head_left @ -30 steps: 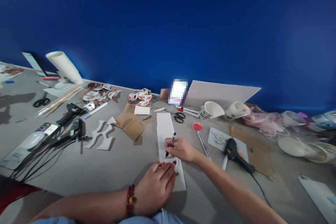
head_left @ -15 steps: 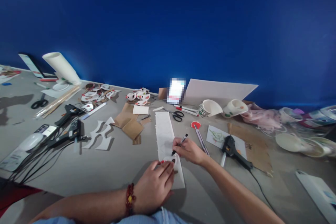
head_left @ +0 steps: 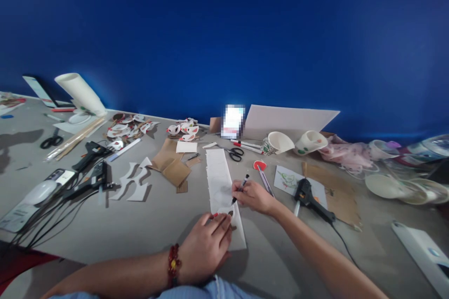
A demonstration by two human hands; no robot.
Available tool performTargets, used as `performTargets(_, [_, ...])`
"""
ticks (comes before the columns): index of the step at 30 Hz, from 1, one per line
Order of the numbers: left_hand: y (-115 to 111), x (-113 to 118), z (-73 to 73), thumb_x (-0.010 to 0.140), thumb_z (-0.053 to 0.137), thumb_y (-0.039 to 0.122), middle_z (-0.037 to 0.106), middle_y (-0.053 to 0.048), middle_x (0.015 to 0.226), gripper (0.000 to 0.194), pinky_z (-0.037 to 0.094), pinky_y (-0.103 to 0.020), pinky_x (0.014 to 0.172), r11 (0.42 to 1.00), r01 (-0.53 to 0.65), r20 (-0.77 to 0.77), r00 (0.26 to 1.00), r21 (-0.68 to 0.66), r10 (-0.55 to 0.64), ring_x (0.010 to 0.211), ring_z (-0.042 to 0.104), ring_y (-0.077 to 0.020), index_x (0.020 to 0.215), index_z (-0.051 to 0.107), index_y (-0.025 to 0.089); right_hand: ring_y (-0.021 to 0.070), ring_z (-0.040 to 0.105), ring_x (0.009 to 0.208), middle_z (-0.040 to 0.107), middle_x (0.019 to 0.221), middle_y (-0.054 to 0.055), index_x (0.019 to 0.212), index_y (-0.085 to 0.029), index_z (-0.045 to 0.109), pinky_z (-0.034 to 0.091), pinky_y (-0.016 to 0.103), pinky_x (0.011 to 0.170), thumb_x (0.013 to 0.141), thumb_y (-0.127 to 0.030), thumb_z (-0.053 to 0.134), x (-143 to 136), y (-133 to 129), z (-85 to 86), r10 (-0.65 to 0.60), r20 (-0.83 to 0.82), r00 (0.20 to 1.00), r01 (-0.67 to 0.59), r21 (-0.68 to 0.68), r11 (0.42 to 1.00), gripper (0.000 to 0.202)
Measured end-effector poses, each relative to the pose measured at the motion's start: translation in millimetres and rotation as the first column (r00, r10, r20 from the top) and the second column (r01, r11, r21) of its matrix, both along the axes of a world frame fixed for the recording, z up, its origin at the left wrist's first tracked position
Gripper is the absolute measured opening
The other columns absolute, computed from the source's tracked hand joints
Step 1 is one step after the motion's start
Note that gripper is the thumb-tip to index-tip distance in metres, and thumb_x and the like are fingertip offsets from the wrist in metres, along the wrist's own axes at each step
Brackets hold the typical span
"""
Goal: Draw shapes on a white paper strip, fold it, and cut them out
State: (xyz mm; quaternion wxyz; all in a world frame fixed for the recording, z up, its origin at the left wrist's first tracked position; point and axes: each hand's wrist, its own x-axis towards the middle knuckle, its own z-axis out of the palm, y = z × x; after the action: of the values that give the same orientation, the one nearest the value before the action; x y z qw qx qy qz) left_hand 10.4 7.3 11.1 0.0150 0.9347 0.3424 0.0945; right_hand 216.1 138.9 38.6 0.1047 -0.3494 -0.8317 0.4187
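Observation:
A long white paper strip point(head_left: 219, 173) lies on the grey table, pointing away from me. My left hand point(head_left: 206, 243) rests flat with fingers spread over its near end, pressing a small white cutout point(head_left: 224, 210) with red and dark marks onto the strip. What lies beneath the palm is hidden. My right hand point(head_left: 253, 196) grips a black marker point(head_left: 240, 188) between thumb and fingers, tip down near the strip's right edge, just beyond the cutout. Whether the tip touches the paper I cannot tell.
Black scissors point(head_left: 236, 153), a box cutter point(head_left: 265, 181) and a glue gun point(head_left: 312, 201) lie ahead and right. Brown cardboard point(head_left: 176, 171), white paper scraps point(head_left: 137, 187) and another glue gun point(head_left: 89, 181) with cables are left. A lit phone point(head_left: 233, 120) stands behind.
The marker tip has lifted slightly and shifted a little right and away from the cutout. My left hand keeps its place on the paper. The whole view has shifted slightly.

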Motion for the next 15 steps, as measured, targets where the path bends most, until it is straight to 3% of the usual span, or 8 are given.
performTargets(7, [-0.3, 0.8, -1.3, 0.101, 0.033, 0.046, 0.053, -0.014, 0.139, 0.049, 0.033, -0.042, 0.099, 1.000, -0.005, 0.007, 1.000, -0.027, 0.005, 0.125, 0.047, -0.0265, 0.128, 0.054, 0.011, 0.0134, 0.053, 0.068, 0.058, 0.074, 0.002, 0.061, -0.018, 0.048, 0.042, 0.025, 0.068, 0.093, -0.032, 0.042, 4.3, -0.1, 4.3, -0.004, -0.017, 1.000, 0.005, 0.078, 0.997, 0.035])
performTargets(11, [6.4, -1.6, 10.2, 0.099, 0.040, 0.034, 0.056, -0.012, 0.136, 0.038, 0.033, -0.040, 0.101, 0.993, -0.001, 0.062, 0.998, -0.114, 0.008, 0.124, 0.049, -0.0236, 0.129, 0.052, 0.013, 0.0126, 0.050, 0.061, 0.052, 0.066, -0.001, 0.070, -0.018, 0.053, 0.041, 0.024, 0.062, 0.093, -0.034, 0.044, 11.5, -4.7, 6.5, -0.129, -0.126, 0.984, 0.131, 0.005, 0.991, 0.029])
performTargets(15, [27.7, -9.5, 26.8, 0.090, 0.050, 0.018, 0.067, -0.009, 0.120, 0.035, 0.038, -0.036, 0.098, 0.948, 0.043, 0.157, 0.988, -0.314, 0.007, 0.113, 0.059, -0.0217, 0.124, 0.052, 0.018, 0.0133, 0.050, 0.059, 0.051, 0.063, -0.001, 0.072, -0.018, 0.055, 0.040, 0.024, 0.057, 0.093, -0.038, 0.046, 17.8, -22.6, 2.5, -0.276, -0.252, 0.927, 0.263, -0.085, 0.961, 0.030])
